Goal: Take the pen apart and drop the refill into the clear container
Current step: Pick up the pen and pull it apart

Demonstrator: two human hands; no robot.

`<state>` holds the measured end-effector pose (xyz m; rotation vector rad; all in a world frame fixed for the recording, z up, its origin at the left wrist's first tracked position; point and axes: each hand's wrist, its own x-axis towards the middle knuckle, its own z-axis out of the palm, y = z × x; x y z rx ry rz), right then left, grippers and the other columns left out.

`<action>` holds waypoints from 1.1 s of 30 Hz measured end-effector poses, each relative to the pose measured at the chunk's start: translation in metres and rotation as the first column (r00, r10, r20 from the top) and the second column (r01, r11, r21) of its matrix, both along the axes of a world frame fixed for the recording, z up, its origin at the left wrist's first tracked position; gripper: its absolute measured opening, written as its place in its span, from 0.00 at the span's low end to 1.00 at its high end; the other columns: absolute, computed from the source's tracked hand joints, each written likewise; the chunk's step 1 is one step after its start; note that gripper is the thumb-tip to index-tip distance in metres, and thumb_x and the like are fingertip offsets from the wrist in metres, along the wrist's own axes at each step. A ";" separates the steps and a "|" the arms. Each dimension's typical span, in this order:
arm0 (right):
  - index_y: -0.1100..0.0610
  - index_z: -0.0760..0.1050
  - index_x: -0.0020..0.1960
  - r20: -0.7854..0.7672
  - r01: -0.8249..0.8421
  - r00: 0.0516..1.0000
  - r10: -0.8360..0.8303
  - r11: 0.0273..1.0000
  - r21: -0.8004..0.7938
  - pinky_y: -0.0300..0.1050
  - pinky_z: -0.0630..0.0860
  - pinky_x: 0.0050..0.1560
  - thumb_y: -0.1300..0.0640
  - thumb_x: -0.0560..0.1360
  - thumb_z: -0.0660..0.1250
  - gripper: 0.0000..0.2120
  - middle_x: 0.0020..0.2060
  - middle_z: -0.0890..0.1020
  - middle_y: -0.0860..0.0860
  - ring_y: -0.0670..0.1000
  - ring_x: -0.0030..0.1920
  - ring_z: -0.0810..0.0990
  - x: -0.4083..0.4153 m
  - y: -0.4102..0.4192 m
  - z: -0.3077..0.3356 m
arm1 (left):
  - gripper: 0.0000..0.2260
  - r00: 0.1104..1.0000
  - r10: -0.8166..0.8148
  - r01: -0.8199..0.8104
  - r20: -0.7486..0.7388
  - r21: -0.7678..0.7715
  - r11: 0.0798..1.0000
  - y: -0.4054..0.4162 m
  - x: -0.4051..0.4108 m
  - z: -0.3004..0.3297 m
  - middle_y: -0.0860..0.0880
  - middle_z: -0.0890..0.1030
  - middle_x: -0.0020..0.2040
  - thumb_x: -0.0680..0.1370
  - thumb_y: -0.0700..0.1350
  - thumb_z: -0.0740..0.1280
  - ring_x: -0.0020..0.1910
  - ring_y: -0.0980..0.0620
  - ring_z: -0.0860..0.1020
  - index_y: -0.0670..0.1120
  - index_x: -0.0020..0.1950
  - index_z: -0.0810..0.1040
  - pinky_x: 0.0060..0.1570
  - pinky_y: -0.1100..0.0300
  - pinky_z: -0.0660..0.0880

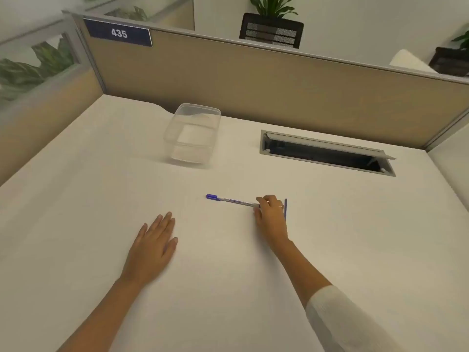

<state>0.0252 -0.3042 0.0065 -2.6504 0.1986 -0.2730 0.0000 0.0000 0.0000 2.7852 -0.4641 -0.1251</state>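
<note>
A pen [232, 200] with a clear barrel and a blue end lies on the white desk [228, 262], pointing left. My right hand [270, 214] has its fingers closed around the pen's right end. A thin blue piece [286, 208], perhaps the cap, stands just right of that hand; whether the hand touches it I cannot tell. My left hand [154, 246] rests flat on the desk, fingers apart, well left of the pen. The clear container [194, 134] stands open and empty at the back of the desk, beyond the pen's left end.
An open cable hatch [327, 153] is set into the desk at the back right. Beige partition walls [253, 92] close off the back and left. A blue sign reading 435 [118, 33] hangs on the partition.
</note>
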 end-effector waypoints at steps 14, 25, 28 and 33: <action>0.55 0.80 0.46 -0.002 0.121 0.991 -0.132 0.906 0.406 0.41 0.74 0.43 0.61 0.74 0.67 0.04 0.40 0.82 0.52 0.49 0.41 0.78 -0.004 0.039 0.020 | 0.31 1.000 0.017 -0.014 0.016 -0.142 0.990 0.006 0.008 -0.008 0.49 0.65 0.74 0.78 0.62 0.45 0.73 0.47 0.63 0.44 0.70 0.69 0.70 0.47 0.58; 0.47 0.82 0.46 0.028 0.060 0.992 -0.119 0.670 0.740 0.31 0.76 0.39 0.61 0.70 0.73 0.10 0.40 0.84 0.47 0.43 0.37 0.81 -0.032 0.112 0.071 | 0.19 0.710 -0.297 -0.658 -0.638 -0.752 0.041 -0.035 0.045 0.066 0.53 0.85 0.53 0.69 0.52 0.70 0.53 0.53 0.82 0.48 0.58 0.77 0.46 0.58 0.80; 0.52 0.82 0.48 0.070 0.033 0.992 -0.103 0.761 0.648 0.30 0.76 0.40 0.62 0.70 0.73 0.09 0.38 0.82 0.45 0.42 0.37 0.81 -0.034 0.118 0.077 | 0.09 0.721 -0.255 -0.670 -0.644 -0.742 -0.020 -0.030 0.049 0.076 0.48 0.87 0.48 0.74 0.47 0.68 0.50 0.50 0.84 0.44 0.52 0.79 0.41 0.60 0.81; 0.58 0.79 0.46 0.150 -0.080 0.987 0.052 0.980 0.185 0.41 0.71 0.39 0.57 0.76 0.65 0.06 0.36 0.81 0.49 0.48 0.36 0.76 -0.030 0.130 0.085 | 0.05 0.718 -0.212 -0.683 -0.663 -0.730 -0.034 -0.017 0.054 0.083 0.49 0.87 0.43 0.76 0.44 0.67 0.45 0.49 0.85 0.44 0.48 0.80 0.37 0.61 0.81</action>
